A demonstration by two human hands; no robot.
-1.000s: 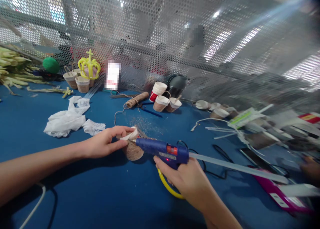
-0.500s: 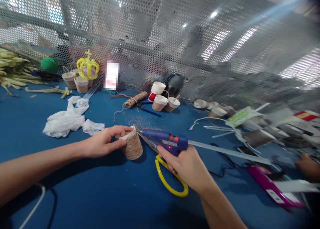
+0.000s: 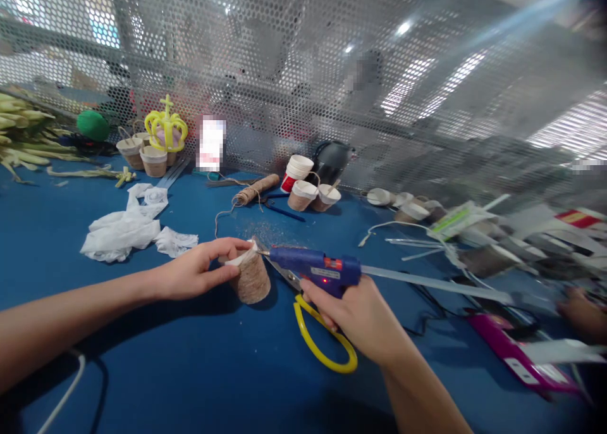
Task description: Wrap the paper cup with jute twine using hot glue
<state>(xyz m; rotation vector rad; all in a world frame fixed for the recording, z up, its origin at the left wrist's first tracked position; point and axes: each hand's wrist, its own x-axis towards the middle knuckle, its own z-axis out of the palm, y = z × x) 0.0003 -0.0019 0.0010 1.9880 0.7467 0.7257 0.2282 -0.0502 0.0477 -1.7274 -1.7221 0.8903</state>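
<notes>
My left hand [image 3: 192, 271] grips a small twine-wrapped cup [image 3: 251, 279] that stands on the blue table [image 3: 190, 371], thumb and fingers closed on its white rim. My right hand [image 3: 355, 320] is wrapped round a blue hot glue gun [image 3: 315, 266] with a red light lit on it. The gun's nozzle touches the cup's rim at its right side. A clear glue stick [image 3: 427, 282] pokes out of the gun's back toward the right. Yellow-handled scissors [image 3: 322, 342] lie under the gun.
A twine spool [image 3: 253, 190], several small cups [image 3: 303, 193], white lace and plastic [image 3: 126, 228], a yellow crown [image 3: 165, 127], a green ball [image 3: 92, 124] and leaves lie along the back by the perforated metal screen. Glue sticks and packages clutter the right side. Another person's hand [image 3: 581, 310] shows at far right.
The glue gun moved from lying over the cup to its right side, with the nozzle at the rim. The scissors came into full view. My left hand stayed on the cup.
</notes>
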